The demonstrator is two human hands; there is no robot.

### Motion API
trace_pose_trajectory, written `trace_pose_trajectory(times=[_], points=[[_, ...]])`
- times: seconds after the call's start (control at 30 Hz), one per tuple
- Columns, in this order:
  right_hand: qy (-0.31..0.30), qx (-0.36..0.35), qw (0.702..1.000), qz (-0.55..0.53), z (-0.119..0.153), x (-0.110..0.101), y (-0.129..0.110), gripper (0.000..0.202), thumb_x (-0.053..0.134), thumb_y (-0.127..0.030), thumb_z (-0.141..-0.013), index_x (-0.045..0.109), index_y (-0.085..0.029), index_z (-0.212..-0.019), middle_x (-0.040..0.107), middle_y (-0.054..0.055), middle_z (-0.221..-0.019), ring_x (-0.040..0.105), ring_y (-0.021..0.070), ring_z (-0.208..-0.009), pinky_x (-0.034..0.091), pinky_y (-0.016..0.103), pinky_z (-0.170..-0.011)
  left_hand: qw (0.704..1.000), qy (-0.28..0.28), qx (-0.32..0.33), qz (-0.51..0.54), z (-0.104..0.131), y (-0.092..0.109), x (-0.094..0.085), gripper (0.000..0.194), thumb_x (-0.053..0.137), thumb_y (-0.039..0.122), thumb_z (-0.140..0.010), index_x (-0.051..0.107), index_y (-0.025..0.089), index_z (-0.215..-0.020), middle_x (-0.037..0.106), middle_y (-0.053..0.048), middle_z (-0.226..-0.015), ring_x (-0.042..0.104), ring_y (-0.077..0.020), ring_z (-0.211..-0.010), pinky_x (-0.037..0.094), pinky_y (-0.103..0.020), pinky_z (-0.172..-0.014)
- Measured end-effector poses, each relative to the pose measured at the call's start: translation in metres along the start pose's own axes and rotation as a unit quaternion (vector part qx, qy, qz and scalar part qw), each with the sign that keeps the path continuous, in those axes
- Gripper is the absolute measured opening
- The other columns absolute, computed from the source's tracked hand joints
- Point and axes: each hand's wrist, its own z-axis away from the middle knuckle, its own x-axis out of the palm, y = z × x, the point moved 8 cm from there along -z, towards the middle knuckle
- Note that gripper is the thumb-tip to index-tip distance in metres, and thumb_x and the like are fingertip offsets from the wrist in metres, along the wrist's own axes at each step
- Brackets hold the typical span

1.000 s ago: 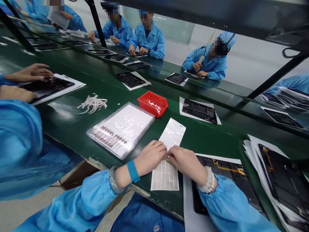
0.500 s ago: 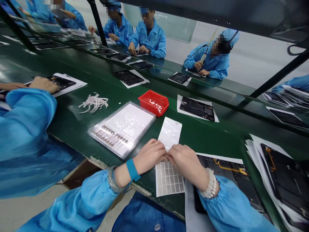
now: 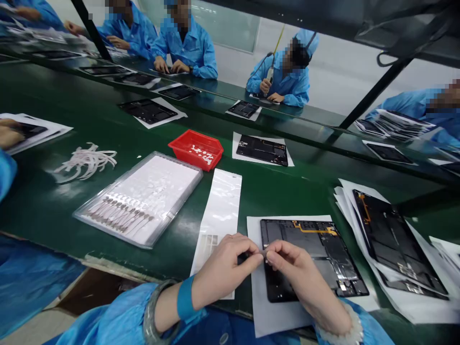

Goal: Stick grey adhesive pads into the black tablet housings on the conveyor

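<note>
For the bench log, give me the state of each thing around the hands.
Left hand: pinched.
Right hand: pinched.
Red bin: open, white bits inside.
Clear case: flat, lid unclear.
Label sheet: flat, partly covered.
Nearest panel: innards exposed.
White strips: heaped loosely.
Panel stack: uneven.

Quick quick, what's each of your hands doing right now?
Left hand: fingers closed, pinching a small grey piece.
Right hand: fingers closed, seemingly pinching the same piece; too small to tell what it is.

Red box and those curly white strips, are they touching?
Apart. The head view shows green tabletop between the red box and the curly white strips.
</note>
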Motion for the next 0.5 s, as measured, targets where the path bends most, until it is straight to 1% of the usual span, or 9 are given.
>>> trace_pose_trajectory(times=[0.07,0.17,0.2,0.27,0.33,0.37,0.4,0.47,0.5], points=[[0.012,-0.029,0.999,0.04,0.004,-0.006,0.005,0.032,0.058,-0.049,-0.082,0.061,-0.018,-0.073,0.056,0.0,-0.068,0.049,0.013,-0.065,0.04,0.025,-0.06,1.0,-0.006,0.02,-0.003,-0.004,0.002,0.007,0.02,0.054,0.022,-0.089,0.058,0.02,-0.069,0.062,0.005,-0.07,0.056,-0.0125,-0.072,0.038,-0.027,-0.073],[0.047,-0.062,0.99,0.114,0.01,-0.018,0.012,0.024,0.054,-0.042,-0.086,0.063,-0.019,-0.087,0.06,0.003,-0.082,0.054,0.0155,-0.074,0.042,0.026,-0.063,0.999,-0.013,0.036,-0.038,-0.007,0.004,0.014,0.021,0.055,0.022,-0.088,0.056,0.019,-0.068,0.061,0.004,-0.069,0.056,-0.0133,-0.073,0.037,-0.029,-0.073],[0.046,-0.067,0.988,0.129,0.011,-0.019,0.013,0.021,0.055,-0.04,-0.086,0.062,-0.02,-0.088,0.06,0.004,-0.085,0.055,0.0157,-0.075,0.042,0.026,-0.063,0.998,-0.015,0.04,-0.052,-0.007,0.005,0.015,0.021,0.055,0.022,-0.088,0.056,0.019,-0.068,0.061,0.004,-0.07,0.056,-0.0135,-0.074,0.036,-0.029,-0.073],[0.023,-0.082,0.987,0.137,0.011,-0.019,0.012,0.017,0.056,-0.035,-0.087,0.061,-0.02,-0.081,0.059,0.003,-0.084,0.055,0.0152,-0.075,0.043,0.026,-0.065,0.996,-0.024,0.052,-0.072,-0.008,0.009,0.017,0.022,0.054,0.023,-0.09,0.056,0.02,-0.068,0.061,0.004,-0.07,0.057,-0.0137,-0.075,0.037,-0.03,-0.074],[0.021,-0.109,0.984,0.137,0.011,-0.024,0.007,0.02,0.054,-0.032,-0.088,0.058,-0.02,-0.072,0.057,0.003,-0.082,0.055,0.0151,-0.078,0.043,0.027,-0.07,0.992,-0.029,0.067,-0.099,-0.008,0.013,0.018,0.017,0.055,0.028,-0.091,0.06,0.02,-0.077,0.062,0.004,-0.072,0.057,-0.0145,-0.075,0.038,-0.03,-0.074],[0.039,-0.122,0.982,0.14,0.01,-0.03,0.003,0.021,0.053,-0.031,-0.089,0.057,-0.02,-0.071,0.057,0.002,-0.081,0.055,0.0153,-0.08,0.043,0.027,-0.073,0.989,-0.025,0.076,-0.125,-0.008,0.014,0.018,0.013,0.057,0.032,-0.09,0.061,0.021,-0.085,0.063,0.003,-0.074,0.057,-0.0155,-0.076,0.039,-0.031,-0.074],[0.062,-0.132,0.978,0.148,0.01,-0.037,0.001,0.021,0.052,-0.031,-0.089,0.057,-0.02,-0.072,0.057,0.002,-0.082,0.055,0.0159,-0.082,0.042,0.028,-0.076,0.983,-0.023,0.09,-0.159,-0.008,0.016,0.019,0.015,0.058,0.034,-0.089,0.061,0.02,-0.094,0.064,0.001,-0.08,0.058,-0.0172,-0.079,0.04,-0.032,-0.075],[0.096,-0.139,0.969,0.178,0.008,-0.048,-0.001,0.021,0.052,-0.031,-0.089,0.058,-0.021,-0.072,0.058,0.003,-0.082,0.054,0.0177,-0.086,0.041,0.031,-0.08,0.959,-0.038,0.145,-0.24,-0.003,0.02,0.027,0.022,0.058,0.031,-0.089,0.058,0.019,-0.107,0.066,-0.003,-0.096,0.058,-0.0211,-0.09,0.042,-0.036,-0.08],[0.099,-0.136,0.966,0.196,0.006,-0.05,0.0,0.021,0.053,-0.031,-0.089,0.058,-0.021,-0.071,0.058,0.004,-0.083,0.053,0.0187,-0.088,0.041,0.033,-0.081,0.943,-0.055,0.182,-0.275,0.002,0.022,0.035,0.02,0.057,0.026,-0.09,0.057,0.018,-0.109,0.065,-0.005,-0.103,0.057,-0.0223,-0.096,0.042,-0.037,-0.084]])
